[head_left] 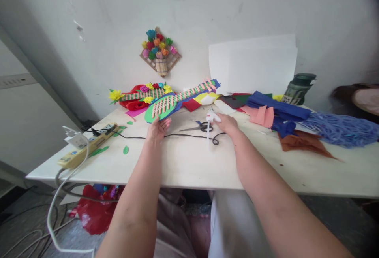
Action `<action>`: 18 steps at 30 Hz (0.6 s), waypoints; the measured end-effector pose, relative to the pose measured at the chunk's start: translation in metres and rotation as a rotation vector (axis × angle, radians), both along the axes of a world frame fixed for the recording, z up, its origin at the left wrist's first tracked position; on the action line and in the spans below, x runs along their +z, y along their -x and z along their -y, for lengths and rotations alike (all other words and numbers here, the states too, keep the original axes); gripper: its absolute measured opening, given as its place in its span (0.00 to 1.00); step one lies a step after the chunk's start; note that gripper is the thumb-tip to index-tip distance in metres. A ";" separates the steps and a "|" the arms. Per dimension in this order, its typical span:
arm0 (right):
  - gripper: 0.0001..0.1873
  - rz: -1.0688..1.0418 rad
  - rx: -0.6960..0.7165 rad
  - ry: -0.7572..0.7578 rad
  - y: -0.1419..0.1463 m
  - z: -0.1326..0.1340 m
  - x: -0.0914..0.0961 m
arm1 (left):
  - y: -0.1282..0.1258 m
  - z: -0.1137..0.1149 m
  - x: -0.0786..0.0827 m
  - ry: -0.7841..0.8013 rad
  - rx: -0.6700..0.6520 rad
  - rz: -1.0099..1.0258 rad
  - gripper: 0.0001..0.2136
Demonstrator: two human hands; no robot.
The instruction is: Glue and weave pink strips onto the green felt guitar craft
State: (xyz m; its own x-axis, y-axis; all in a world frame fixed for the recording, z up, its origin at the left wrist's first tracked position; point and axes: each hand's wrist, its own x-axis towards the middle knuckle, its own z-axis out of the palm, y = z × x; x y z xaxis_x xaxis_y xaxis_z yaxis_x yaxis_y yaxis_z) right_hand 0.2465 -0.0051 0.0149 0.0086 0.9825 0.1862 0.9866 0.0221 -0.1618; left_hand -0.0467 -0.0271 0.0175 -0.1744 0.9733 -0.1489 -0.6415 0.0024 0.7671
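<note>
My left hand (159, 129) grips the lower rounded end of a green paper guitar (166, 106), thumb on its edge. Pink strips criss-cross the body and neck, blue paper backs it, and its neck slants up to the right. In my right hand (227, 123) is a white glue gun (212, 116) with a translucent glue stick (208, 133) sticking out toward me. Black-handled scissors (204, 127) lie on the table between my hands, partly behind the glue stick. Behind the guitar is a similar flower-trimmed piece (142, 95) on red paper.
A power strip (89, 147) with plugs sits at the left; a black cord (136, 137) runs across the table. Green paper leaves (126, 149) lie nearby. Coloured paper (275, 106), blue shredded strands (340, 129) and a dark bottle (299, 88) are at the right.
</note>
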 end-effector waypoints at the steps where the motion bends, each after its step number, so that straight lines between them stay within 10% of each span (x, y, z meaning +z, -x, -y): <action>1: 0.24 -0.010 -0.021 -0.007 0.001 -0.001 -0.001 | 0.000 0.000 0.000 -0.004 -0.001 0.002 0.15; 18: 0.19 0.112 0.035 -0.153 0.046 -0.004 -0.003 | -0.003 0.003 0.003 -0.027 -0.002 -0.002 0.15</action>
